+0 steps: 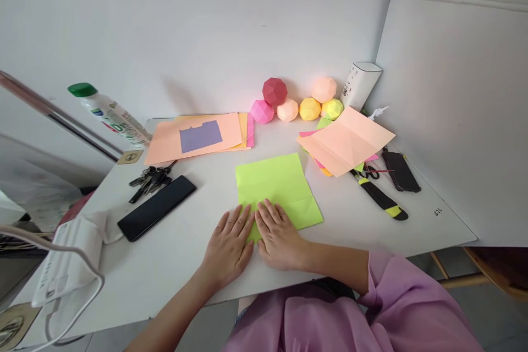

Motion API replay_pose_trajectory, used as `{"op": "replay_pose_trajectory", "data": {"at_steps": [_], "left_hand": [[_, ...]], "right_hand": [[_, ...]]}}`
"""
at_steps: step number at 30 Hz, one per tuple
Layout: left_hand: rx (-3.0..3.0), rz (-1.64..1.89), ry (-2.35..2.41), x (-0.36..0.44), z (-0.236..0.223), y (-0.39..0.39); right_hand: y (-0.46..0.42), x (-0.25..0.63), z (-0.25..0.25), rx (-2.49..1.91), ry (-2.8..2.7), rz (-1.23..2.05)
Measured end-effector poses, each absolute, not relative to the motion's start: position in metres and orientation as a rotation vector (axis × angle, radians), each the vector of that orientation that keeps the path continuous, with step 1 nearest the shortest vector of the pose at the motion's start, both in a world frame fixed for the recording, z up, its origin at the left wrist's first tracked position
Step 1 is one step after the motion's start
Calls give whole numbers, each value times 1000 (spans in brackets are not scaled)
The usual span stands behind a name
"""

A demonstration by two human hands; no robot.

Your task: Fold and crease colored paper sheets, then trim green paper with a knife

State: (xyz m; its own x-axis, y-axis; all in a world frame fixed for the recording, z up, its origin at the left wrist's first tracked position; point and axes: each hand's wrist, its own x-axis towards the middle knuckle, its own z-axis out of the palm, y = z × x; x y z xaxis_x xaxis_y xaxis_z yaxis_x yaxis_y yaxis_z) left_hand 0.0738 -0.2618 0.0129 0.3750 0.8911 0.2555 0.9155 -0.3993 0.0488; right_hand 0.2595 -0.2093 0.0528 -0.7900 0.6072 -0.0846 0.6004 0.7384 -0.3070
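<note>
A lime-green sheet of paper (272,179) lies on the white table in front of me, with a crease running across its lower part. My left hand (229,243) rests flat, its fingertips at the sheet's lower left edge. Flat on the lower part of the sheet lies my right hand (280,235), fingers stretched out and pointing away from me. The two hands are close together, index fingers almost touching. Neither holds anything. The part of the paper beneath the fingers is hidden.
Left: peach paper sheets (165,140), keys (152,179), a black phone (157,208), a white power strip (68,261) and a bottle (109,113). Behind: several faceted paper balls (274,91). Right: a creased peach sheet (346,140) on other papers, a utility knife (381,197) and a second phone (401,170).
</note>
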Motion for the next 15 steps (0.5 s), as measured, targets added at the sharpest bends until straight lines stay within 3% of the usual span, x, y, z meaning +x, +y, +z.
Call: {"op": "replay_pose_trajectory", "data": {"at_steps": [15], "left_hand": [[-2536, -292, -1641, 67, 13, -262]], "right_hand": [[-175, 342, 61, -1438, -3006, 597]]}}
